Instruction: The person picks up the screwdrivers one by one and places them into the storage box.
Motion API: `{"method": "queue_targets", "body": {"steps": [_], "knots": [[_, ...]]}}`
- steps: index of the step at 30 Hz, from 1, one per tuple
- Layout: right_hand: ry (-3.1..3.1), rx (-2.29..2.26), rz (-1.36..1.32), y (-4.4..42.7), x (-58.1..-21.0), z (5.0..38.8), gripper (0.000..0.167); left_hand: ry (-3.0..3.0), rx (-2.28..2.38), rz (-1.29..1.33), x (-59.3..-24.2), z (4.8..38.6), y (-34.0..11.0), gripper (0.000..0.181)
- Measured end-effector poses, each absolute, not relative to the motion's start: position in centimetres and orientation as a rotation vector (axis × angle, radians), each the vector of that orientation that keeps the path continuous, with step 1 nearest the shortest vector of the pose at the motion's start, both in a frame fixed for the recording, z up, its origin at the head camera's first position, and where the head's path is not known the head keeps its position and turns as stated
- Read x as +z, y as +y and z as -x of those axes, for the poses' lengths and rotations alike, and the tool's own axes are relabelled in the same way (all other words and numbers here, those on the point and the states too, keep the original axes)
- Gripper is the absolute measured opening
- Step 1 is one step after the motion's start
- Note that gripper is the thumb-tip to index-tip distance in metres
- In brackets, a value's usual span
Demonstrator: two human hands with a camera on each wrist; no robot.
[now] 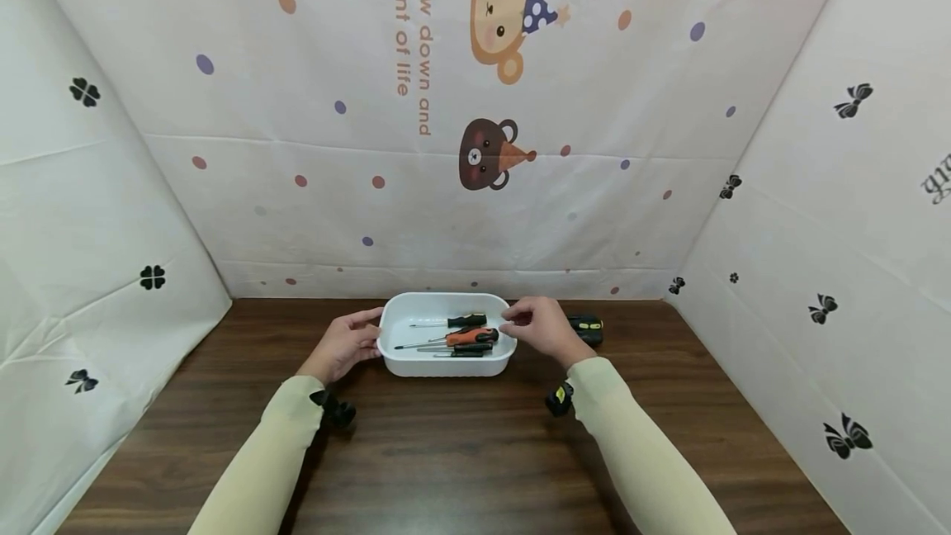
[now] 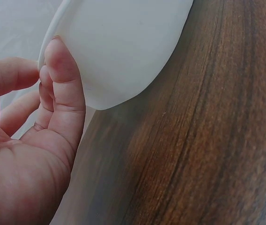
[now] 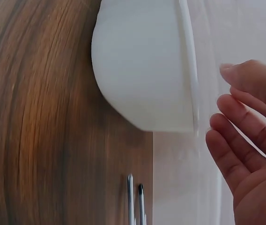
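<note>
A white plastic tub (image 1: 446, 366) stands at the back of the wooden table. Inside it lie several screwdrivers: an orange and black one (image 1: 472, 336) among black-handled ones (image 1: 466, 320), shafts pointing left. My left hand (image 1: 347, 345) is at the tub's left end. In the left wrist view, the thumb and fingers of that hand (image 2: 39, 122) pinch the rim. Beside the right end is my right hand (image 1: 546, 327), its fingers loosely bent. The right wrist view shows this hand (image 3: 252, 126) holding nothing, with a gap between its fingertips and the tub (image 3: 144, 65).
Right of the right hand, black handles with yellow marks (image 1: 587, 327) lie on the table (image 1: 446, 452). Two metal screwdriver shafts (image 3: 130, 199) show there in the right wrist view. A patterned white cloth wall (image 1: 416, 213) rises behind the tub, with others at both sides.
</note>
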State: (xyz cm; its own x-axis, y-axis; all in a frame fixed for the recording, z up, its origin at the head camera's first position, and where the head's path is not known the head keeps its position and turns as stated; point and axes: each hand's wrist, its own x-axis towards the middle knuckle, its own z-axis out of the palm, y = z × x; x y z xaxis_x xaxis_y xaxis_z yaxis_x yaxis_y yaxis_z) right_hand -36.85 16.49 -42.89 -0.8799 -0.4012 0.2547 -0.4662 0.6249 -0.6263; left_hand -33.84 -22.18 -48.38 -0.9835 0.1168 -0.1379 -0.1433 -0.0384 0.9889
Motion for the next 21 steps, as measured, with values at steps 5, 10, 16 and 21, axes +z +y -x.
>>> {"method": "queue_targets", "body": {"steps": [5, 10, 16, 21], "knots": [[-2.720, 1.178, -0.688, 18.0, -43.0, 36.9, 0.025, 2.042, 2.142, 0.039, -48.2, 33.7, -22.0, 0.057], [-2.676, 1.234, -0.626, 19.6, -43.6, 36.8, 0.032, 2.044, 2.146, 0.044, -48.2, 33.7, -22.0, 0.057], [-2.620, 1.252, -0.590, 21.8, -44.4, 36.8, 0.028, 2.049, 2.148, 0.033, -48.3, 33.7, -22.0, 0.057], [-2.606, 1.279, -0.630, 24.1, -45.1, 37.1, 0.035, 2.046, 2.152, 0.034, -48.3, 33.7, -22.0, 0.057]]}}
